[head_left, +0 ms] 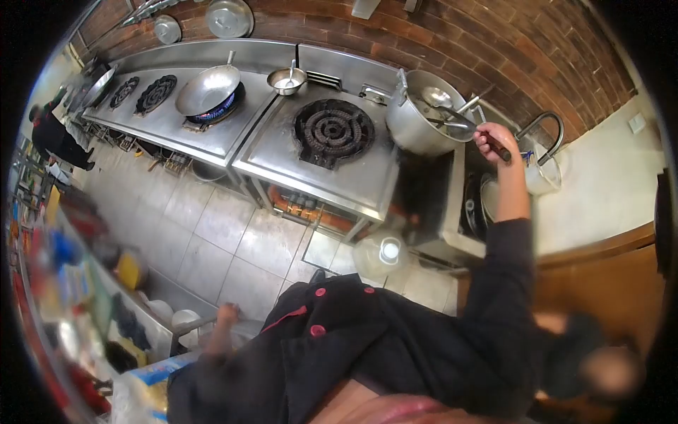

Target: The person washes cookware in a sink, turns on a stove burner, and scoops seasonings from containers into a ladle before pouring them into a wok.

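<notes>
My right hand (498, 143) is closed round the brown handle of a metal utensil (460, 127), at the right rim of a large aluminium pot (417, 134). The utensil's metal end reaches over the pot's mouth; its exact kind is unclear. A round ladle bowl (436, 97) and other handles also show in the pot. My left hand (225, 316) is low on the left, blurred, beside a metal counter edge (192, 325). Its fingers are too smeared to read.
A cast-iron burner (333, 133) is left of the pot, with a small bowl (287, 81) behind it. Further left stands a wok (208, 90). A clear jug (381, 253) sits on the floor. One person (56, 141) stands far left; another (586, 360) is close behind on the right.
</notes>
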Motion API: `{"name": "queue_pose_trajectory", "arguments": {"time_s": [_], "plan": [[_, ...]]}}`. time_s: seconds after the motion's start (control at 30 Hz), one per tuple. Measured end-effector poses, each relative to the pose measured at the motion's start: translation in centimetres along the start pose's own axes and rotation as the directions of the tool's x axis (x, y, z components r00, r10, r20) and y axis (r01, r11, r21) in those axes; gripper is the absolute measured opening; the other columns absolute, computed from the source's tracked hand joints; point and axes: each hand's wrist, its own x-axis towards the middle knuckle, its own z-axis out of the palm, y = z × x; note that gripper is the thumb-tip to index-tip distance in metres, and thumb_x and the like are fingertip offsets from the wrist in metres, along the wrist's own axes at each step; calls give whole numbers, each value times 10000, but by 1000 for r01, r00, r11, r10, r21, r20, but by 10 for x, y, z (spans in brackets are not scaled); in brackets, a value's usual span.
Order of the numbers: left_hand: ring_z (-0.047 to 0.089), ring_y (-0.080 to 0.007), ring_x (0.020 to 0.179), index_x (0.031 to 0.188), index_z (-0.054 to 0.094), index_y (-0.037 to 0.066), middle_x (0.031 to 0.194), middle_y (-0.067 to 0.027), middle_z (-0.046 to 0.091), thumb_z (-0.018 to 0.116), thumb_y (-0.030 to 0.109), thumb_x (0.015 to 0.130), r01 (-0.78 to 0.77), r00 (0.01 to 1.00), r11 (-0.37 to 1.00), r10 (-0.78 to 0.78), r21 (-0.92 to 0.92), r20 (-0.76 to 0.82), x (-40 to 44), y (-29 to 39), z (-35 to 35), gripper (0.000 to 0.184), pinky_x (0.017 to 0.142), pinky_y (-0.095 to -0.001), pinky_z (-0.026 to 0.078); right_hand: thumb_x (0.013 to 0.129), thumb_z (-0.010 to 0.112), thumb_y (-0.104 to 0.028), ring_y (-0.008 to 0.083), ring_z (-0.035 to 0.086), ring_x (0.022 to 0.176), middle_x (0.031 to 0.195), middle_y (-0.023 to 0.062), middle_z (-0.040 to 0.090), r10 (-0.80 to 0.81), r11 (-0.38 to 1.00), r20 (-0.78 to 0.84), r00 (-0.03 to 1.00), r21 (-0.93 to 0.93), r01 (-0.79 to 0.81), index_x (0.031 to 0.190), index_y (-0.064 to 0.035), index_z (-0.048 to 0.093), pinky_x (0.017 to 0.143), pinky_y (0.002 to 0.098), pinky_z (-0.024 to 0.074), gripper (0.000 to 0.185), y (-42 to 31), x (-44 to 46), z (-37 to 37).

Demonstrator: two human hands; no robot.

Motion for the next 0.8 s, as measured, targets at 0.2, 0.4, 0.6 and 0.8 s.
{"name": "queue_pose_trajectory", "arguments": {"time_s": [0.2, 0.4, 0.6, 0.8], "plan": [[576, -381, 994, 1093, 601, 41, 1129, -192, 597, 412, 359, 903, -111, 975, 988, 87, 109, 206, -1, 24, -11, 415, 877, -458, 459, 870, 498, -199, 65, 397, 384, 524, -19, 463, -82, 953, 16, 996, -291, 83, 693, -96, 471, 316, 195, 283, 206, -58, -74, 21], [571, -397, 1014, 1018, 635, 3, 1056, -230, 615, 480, 418, 864, 214, 972, 950, -184, -228, 145, 4, 22, 12, 470, 893, -443, 445, 886, 479, -250, 60, 378, 340, 496, -39, 452, -16, 912, 167, 986, -401, 83, 689, -105, 506, 277, 199, 277, 246, -112, -67, 34], [584, -404, 969, 934, 661, 0, 1012, -238, 624, 450, 410, 857, 339, 939, 876, -293, -343, 179, -18, 29, -30, 468, 882, -455, 449, 885, 491, -253, 53, 387, 331, 471, -48, 446, -265, 780, 308, 914, -489, 391, 690, -122, 514, 288, 193, 300, 236, -123, -19, 87], [591, -405, 959, 851, 675, -23, 986, -257, 624, 461, 381, 836, 417, 908, 783, -380, -460, 176, -13, -24, 0, 457, 862, -454, 459, 916, 460, -337, 109, 418, 286, 424, -12, 459, 100, 833, 257, 961, -549, 61, 717, -117, 509, 250, 226, 365, 301, -119, 10, 239]]}}
